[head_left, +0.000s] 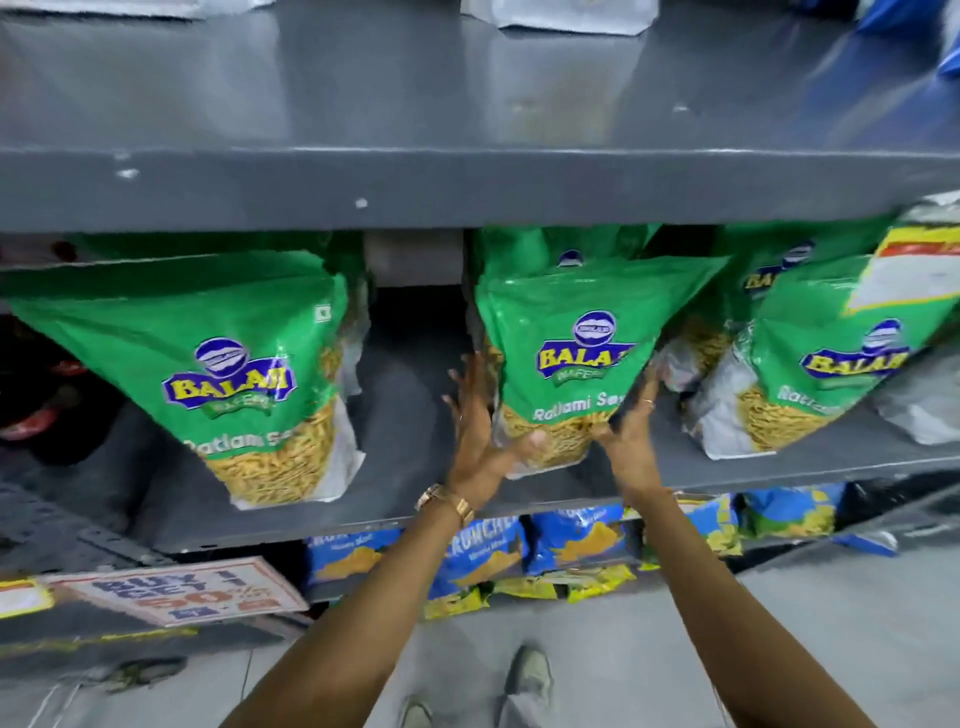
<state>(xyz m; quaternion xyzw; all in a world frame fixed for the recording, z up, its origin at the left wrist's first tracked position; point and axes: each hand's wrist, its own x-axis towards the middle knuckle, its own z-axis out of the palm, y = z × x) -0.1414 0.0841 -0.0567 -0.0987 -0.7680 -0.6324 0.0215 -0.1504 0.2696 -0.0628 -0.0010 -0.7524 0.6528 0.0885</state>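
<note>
Grey metal shelving fills the view, and on the middle shelf (405, 415) stands the green snack bag (566, 353), near the front lip and tilted forward at the top. Both hands are on its lower half. The left hand (475, 415) lies against its left edge with the fingers reaching up and the thumb laid across the clear window in front. The right hand (631, 421) mirrors it on the other edge, so the bag is clasped between them rather than gripped from beneath.

That is where I see the risk. The film looks slick, and a hold that only squeezes the sides could let the bag slide down or pitch forward over the lip onto the blue packets (483, 561) one shelf under the hands. Squeezing harder would probably crush what is inside.

Just outside the right hand, a neighbouring bag (831, 374) leans close, and a knuckle pushed wide could knock it over. Above the grip, the upper shelf (467, 187) sits low over the bag's top seam, so a lift straight up could snag it. Well clear of the left hand, another bag (228, 364) seems safe.
</note>
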